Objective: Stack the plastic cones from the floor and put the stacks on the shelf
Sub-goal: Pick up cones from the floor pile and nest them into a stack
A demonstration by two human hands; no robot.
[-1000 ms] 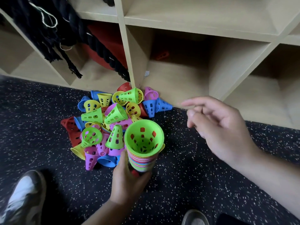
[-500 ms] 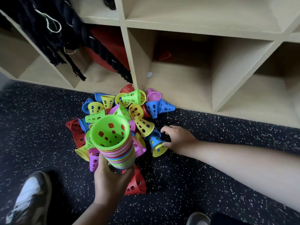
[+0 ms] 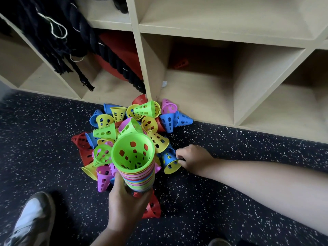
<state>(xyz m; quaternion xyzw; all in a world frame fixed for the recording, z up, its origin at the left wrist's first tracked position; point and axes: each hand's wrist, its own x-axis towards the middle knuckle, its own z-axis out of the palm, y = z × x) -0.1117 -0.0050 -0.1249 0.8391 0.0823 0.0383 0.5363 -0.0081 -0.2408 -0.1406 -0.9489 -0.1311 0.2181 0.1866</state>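
The left hand (image 3: 126, 201) has its fingers wrapped round the lower part of the stack of cones (image 3: 134, 162), whose open green mouth faces up above them. The right hand (image 3: 193, 159) pinches the rim of a blue cone (image 3: 167, 156) lying on the floor (image 3: 239, 153), with the loose pile (image 3: 124, 121) just past its fingertips. To do this well, I judge, lift that cone clear of its neighbours, turn it tip-down and seat it squarely in the green mouth, holding the stack steady.
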